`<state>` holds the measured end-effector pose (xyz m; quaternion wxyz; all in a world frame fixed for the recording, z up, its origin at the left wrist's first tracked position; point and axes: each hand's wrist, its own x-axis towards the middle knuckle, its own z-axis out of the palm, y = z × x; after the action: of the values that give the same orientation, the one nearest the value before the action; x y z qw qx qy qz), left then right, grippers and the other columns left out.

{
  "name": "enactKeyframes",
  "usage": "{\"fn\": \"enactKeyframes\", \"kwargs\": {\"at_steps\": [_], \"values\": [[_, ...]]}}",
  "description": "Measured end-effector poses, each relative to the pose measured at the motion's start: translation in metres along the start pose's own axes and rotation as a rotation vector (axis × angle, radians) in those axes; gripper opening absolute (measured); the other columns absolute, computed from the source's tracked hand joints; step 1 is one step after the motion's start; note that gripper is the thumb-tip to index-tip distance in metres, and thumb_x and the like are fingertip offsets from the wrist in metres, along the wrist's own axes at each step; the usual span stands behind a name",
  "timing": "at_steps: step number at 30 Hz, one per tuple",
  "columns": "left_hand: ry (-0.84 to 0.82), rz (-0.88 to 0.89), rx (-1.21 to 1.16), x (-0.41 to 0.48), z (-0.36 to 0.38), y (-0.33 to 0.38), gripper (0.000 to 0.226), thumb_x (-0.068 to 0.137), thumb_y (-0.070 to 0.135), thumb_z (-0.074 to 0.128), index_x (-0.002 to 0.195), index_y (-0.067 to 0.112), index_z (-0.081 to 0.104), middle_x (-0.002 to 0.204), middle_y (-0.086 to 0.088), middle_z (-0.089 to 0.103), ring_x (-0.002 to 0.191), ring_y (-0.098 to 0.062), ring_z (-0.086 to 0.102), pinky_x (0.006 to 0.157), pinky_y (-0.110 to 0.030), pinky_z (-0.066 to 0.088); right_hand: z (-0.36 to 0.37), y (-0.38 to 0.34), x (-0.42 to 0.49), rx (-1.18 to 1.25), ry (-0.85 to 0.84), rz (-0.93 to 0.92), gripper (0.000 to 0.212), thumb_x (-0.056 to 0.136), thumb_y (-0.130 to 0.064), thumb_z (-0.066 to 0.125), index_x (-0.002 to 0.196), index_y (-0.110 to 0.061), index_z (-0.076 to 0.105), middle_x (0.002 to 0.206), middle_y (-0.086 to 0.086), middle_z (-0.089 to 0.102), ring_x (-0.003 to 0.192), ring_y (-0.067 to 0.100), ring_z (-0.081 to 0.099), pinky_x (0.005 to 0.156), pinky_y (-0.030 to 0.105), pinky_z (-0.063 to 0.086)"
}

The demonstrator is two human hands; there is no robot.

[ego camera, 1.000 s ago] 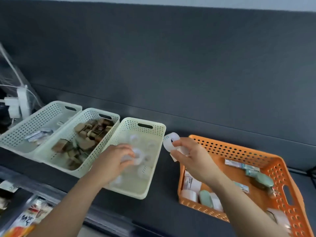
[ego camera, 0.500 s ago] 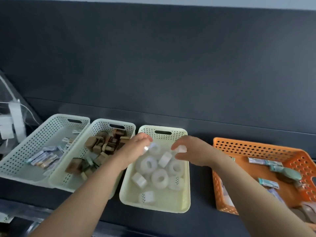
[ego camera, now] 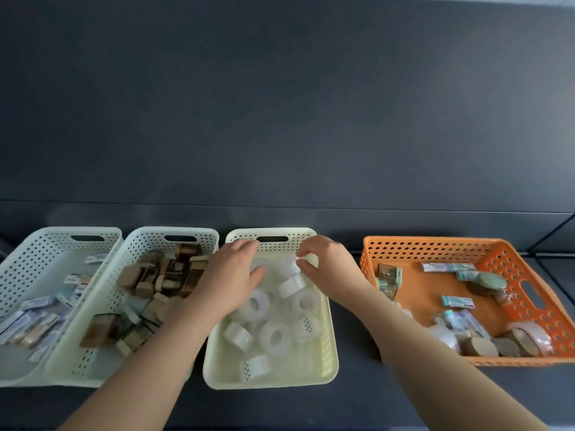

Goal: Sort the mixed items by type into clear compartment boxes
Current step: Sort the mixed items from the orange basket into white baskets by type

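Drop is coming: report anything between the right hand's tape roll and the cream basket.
Nothing visible blocks it. The right hand pinches the tape roll over the cream basket; only other rolls lie beneath; the left hand hovers beside it.

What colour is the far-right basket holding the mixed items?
The basket is orange, with perforated walls; the head view shows it.

A matte dark grey wall (ego camera: 280,104) fills the upper view, with a faint sheen. A horizontal seam (ego camera: 311,209) crosses it just above the dark counter (ego camera: 348,399).
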<state>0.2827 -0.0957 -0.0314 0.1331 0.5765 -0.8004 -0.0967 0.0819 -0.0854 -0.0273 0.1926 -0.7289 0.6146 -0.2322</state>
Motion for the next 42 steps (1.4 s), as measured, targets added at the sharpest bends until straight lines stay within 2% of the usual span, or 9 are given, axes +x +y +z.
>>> {"fn": "enactKeyframes", "kwargs": {"at_steps": [8, 16, 22, 25, 29, 34, 36, 39, 42], "values": [[0.047, 0.236, -0.263, 0.013, 0.008, 0.119, 0.038, 0.093, 0.032, 0.058, 0.129, 0.021, 0.059, 0.128, 0.007, 0.058, 0.12, -0.013, 0.049, 0.101, -0.024, 0.035, -0.097, 0.076, -0.079, -0.1, 0.003, 0.111, 0.029, 0.092, -0.028, 0.061, 0.119, -0.019, 0.065, 0.13, -0.007, 0.058, 0.117, 0.01, 0.056, 0.093, 0.015, 0.036], [-0.279, 0.381, 0.19, 0.065, 0.071, 0.209, 0.027, 0.085, 0.039, 0.067, 0.109, 0.026, 0.065, 0.11, 0.006, 0.066, 0.106, -0.02, 0.058, 0.102, -0.038, 0.035, -0.15, 0.177, -0.112, -0.153, -0.056, 0.309, 0.031, 0.093, -0.024, 0.06, 0.124, -0.019, 0.062, 0.126, -0.004, 0.062, 0.106, 0.011, 0.059, 0.087, 0.017, 0.041], [-0.358, 0.278, 0.256, 0.075, 0.089, 0.226, 0.02, 0.086, 0.029, 0.067, 0.104, 0.019, 0.063, 0.106, 0.002, 0.062, 0.101, -0.023, 0.057, 0.08, -0.031, 0.042, -0.159, 0.216, -0.115, -0.138, -0.131, 0.296, 0.014, 0.09, -0.013, 0.055, 0.095, -0.008, 0.068, 0.096, 0.0, 0.068, 0.089, 0.024, 0.064, 0.069, 0.024, 0.05], [-0.357, 0.175, 0.023, 0.076, 0.088, 0.226, 0.028, 0.091, 0.029, 0.062, 0.118, 0.023, 0.058, 0.118, 0.006, 0.056, 0.102, -0.015, 0.056, 0.087, -0.031, 0.048, -0.174, 0.227, -0.112, -0.159, -0.029, 0.3, 0.026, 0.091, -0.017, 0.06, 0.117, -0.016, 0.066, 0.124, -0.005, 0.062, 0.111, 0.018, 0.058, 0.091, 0.026, 0.044], [-0.278, 0.071, -0.076, 0.084, 0.093, 0.23, 0.033, 0.098, 0.026, 0.05, 0.131, 0.025, 0.051, 0.127, 0.005, 0.044, 0.101, -0.014, 0.055, 0.084, -0.031, 0.051, -0.184, 0.243, -0.103, -0.246, -0.11, 0.305, 0.039, 0.092, -0.022, 0.059, 0.13, -0.018, 0.056, 0.138, -0.001, 0.052, 0.12, 0.02, 0.053, 0.097, 0.029, 0.042], [-0.315, 0.032, 0.106, 0.089, 0.11, 0.236, 0.032, 0.098, 0.018, 0.043, 0.13, 0.015, 0.044, 0.134, -0.003, 0.034, 0.077, -0.013, 0.054, 0.071, -0.035, 0.052, -0.172, 0.249, -0.093, -0.423, -0.27, 0.271, 0.033, 0.089, -0.014, 0.058, 0.122, -0.015, 0.057, 0.128, 0.003, 0.054, 0.109, 0.024, 0.057, 0.08, 0.029, 0.048], [-0.38, 0.047, 0.175, 0.087, 0.113, 0.237, 0.039, 0.094, 0.027, 0.054, 0.129, 0.014, 0.043, 0.133, -0.004, 0.035, 0.081, -0.015, 0.056, 0.071, -0.034, 0.051, -0.167, 0.25, -0.09, -0.486, -0.271, 0.263, 0.03, 0.091, -0.014, 0.054, 0.12, -0.017, 0.058, 0.119, 0.003, 0.055, 0.099, 0.025, 0.06, 0.074, 0.03, 0.048], [-0.405, 0.082, 0.29, 0.083, 0.118, 0.238, 0.046, 0.085, 0.032, 0.067, 0.123, 0.017, 0.044, 0.125, -0.001, 0.046, 0.096, -0.022, 0.059, 0.069, -0.033, 0.047, -0.162, 0.251, -0.088, -0.412, -0.294, 0.246, 0.03, 0.092, -0.017, 0.054, 0.121, -0.018, 0.058, 0.121, 0.005, 0.054, 0.102, 0.025, 0.058, 0.084, 0.034, 0.051], [-0.366, 0.099, 0.193, 0.083, 0.121, 0.239, 0.044, 0.084, 0.032, 0.069, 0.123, 0.021, 0.051, 0.121, 0.003, 0.053, 0.102, -0.02, 0.057, 0.077, -0.032, 0.049, -0.163, 0.248, -0.094, -0.292, -0.282, 0.239, 0.035, 0.092, -0.021, 0.057, 0.127, -0.02, 0.057, 0.126, 0.001, 0.053, 0.106, 0.021, 0.056, 0.086, 0.028, 0.049]]}}
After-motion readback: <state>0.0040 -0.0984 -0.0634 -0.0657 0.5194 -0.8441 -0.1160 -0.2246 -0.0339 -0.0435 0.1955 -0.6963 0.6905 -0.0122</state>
